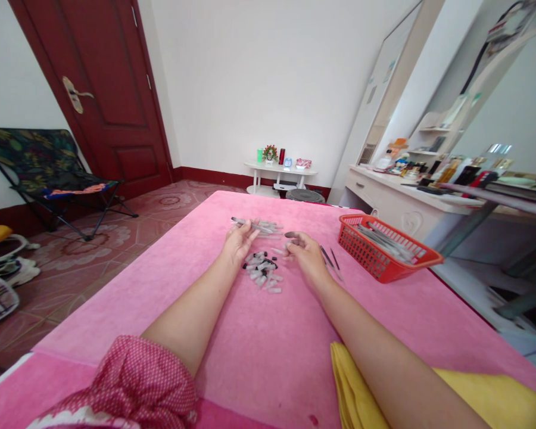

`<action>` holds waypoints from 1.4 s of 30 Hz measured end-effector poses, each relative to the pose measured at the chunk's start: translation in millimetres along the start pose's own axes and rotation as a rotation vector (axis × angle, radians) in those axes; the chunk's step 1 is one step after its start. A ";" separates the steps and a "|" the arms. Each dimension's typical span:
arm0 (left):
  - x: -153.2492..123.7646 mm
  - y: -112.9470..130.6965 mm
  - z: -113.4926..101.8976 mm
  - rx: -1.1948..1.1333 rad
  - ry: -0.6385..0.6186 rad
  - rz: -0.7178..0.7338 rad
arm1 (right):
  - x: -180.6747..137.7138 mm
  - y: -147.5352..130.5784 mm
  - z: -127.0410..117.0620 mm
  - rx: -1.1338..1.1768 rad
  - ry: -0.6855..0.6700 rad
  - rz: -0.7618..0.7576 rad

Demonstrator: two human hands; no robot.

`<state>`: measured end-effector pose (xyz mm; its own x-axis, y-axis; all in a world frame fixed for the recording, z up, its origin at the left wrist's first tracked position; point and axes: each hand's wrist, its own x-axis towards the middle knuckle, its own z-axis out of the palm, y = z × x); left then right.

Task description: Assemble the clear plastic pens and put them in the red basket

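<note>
My left hand [239,241] rests on the pink cloth [170,280] with its fingers closed round a clear pen barrel [246,223] that sticks out to the left and right. My right hand [304,249] lies beside it, fingers pinched on a small dark piece [291,235]. Between the two hands is a heap of small clear and black pen caps [262,271]. Several clear pen barrels [270,226] lie just beyond the left hand. Two thin dark refills [330,258] lie to the right of my right hand.
A red plastic basket [386,249] with several pens in it stands at the right. Further right is a white dresser [397,193] with bottles. A folding chair [49,173] and a red door [102,89] are at the left, a small white table [280,173] at the back.
</note>
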<state>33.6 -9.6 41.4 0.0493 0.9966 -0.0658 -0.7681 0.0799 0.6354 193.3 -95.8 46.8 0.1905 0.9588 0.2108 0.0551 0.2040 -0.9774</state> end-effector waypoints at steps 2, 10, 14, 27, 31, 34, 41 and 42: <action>-0.1 -1.7 -0.3 0.014 -0.040 -0.018 | -0.9 -2.4 -1.0 0.126 0.022 0.073; -3.1 -5.1 1.3 0.007 -0.106 -0.025 | 0.9 -1.1 -8.0 0.234 0.048 0.162; -5.6 -3.5 3.7 0.016 -0.084 -0.029 | 1.9 -1.5 -10.3 0.208 0.038 0.144; -10.9 -6.0 5.0 0.141 -0.249 -0.083 | -0.1 -12.5 -11.6 0.234 0.044 0.108; -10.0 -5.8 5.4 0.116 -0.227 -0.081 | 0.6 -12.3 -9.4 0.175 0.059 0.115; -8.6 -5.9 5.4 0.103 -0.214 -0.070 | 3.8 -6.2 -11.1 -0.144 0.091 0.024; -11.0 -3.8 8.3 0.092 -0.164 -0.029 | 6.4 7.1 -17.2 -0.623 0.026 -0.286; -11.7 -3.7 8.6 0.091 -0.166 -0.025 | 6.7 7.6 -17.4 -0.606 0.012 -0.300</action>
<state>41.3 -21.4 46.4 0.1782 0.9832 0.0402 -0.7044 0.0990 0.7029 212.0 -91.3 41.0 0.0920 0.8750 0.4753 0.6465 0.3106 -0.6968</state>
